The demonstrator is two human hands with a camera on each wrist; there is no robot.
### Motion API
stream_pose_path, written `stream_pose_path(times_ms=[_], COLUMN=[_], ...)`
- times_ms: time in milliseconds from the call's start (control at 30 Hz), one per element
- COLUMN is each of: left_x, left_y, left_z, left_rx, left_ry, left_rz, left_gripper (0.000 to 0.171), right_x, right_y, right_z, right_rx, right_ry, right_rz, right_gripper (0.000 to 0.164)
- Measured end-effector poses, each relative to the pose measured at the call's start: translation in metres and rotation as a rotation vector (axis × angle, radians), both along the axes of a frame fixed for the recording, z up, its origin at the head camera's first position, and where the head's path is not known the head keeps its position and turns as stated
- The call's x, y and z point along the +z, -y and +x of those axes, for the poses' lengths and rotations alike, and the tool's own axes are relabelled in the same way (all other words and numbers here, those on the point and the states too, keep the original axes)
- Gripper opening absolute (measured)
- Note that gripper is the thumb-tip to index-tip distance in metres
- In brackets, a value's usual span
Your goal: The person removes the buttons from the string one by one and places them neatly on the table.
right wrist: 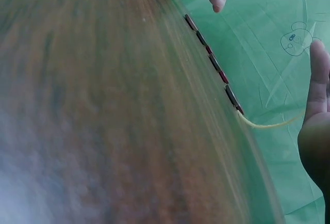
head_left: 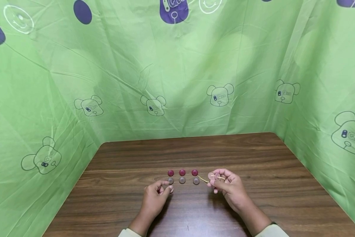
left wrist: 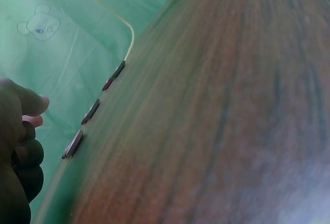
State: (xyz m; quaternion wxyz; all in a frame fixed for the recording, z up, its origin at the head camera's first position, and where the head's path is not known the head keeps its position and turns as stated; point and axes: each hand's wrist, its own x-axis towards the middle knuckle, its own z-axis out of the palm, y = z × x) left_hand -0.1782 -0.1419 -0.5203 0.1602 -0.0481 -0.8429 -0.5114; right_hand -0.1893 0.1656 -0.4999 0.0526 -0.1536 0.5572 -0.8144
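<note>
Three dark red buttons (head_left: 182,172) lie in a row on the table, with three grey-brown buttons (head_left: 182,180) in a second row nearer the person. My left hand (head_left: 155,199) hovers by the leftmost grey-brown button (head_left: 171,181), thumb and index finger apart, other fingers curled; nothing shows between them. On the right, my right hand (head_left: 229,187) is raised and pinches a pale tan button (head_left: 211,176), with a pinkish one (head_left: 217,176) overlapping it. A yellow cord (head_left: 203,179) crosses these and runs down to the rightmost buttons. Its threading is too small to tell.
The brown wood-grain table (head_left: 130,158) reaches back to a green curtain (head_left: 183,118) printed with bear faces, which also hangs along both sides. In the left wrist view, the buttons (left wrist: 73,144) appear edge-on along the tabletop.
</note>
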Motion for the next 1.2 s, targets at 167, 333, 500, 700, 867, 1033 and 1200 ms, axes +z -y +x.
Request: stream_pose_path(times_ms=[167, 333, 500, 700, 867, 1033, 1200], left_x=[0.000, 0.000, 0.000, 0.003, 0.010, 0.018, 0.024], left_y=[0.000, -0.002, -0.005, -0.014, -0.026, -0.037, -0.048], left_z=[0.000, 0.000, 0.001, 0.007, 0.015, 0.020, 0.017], left_rx=[0.001, 0.000, -0.002, -0.085, -0.188, -0.272, -0.303], left_ry=[0.002, 0.003, -0.015, -0.038, 0.014, 0.110, 0.096], left_rz=[0.004, 0.002, 0.021, 0.122, 0.184, 0.199, 0.171], left_gripper=[0.013, 0.012, 0.010, 0.011, 0.021, 0.032, 0.031], right_x=[0.001, 0.002, 0.003, 0.001, -0.002, -0.005, -0.004], right_y=[0.001, 0.001, 0.001, 0.003, 0.006, 0.006, 0.005], right_z=[0.001, 0.003, 0.003, 0.003, 0.004, 0.004, 0.003], right_rx=[0.018, 0.022, 0.036, 0.082, 0.081, 0.081, 0.088], right_ry=[-0.003, 0.009, 0.002, 0.010, 0.017, 0.011, -0.010], right_rz=[0.009, 0.037, 0.072, 0.083, 0.089, 0.108, 0.108], right_gripper=[0.026, 0.022, 0.022, 0.023, 0.024, 0.023, 0.022])
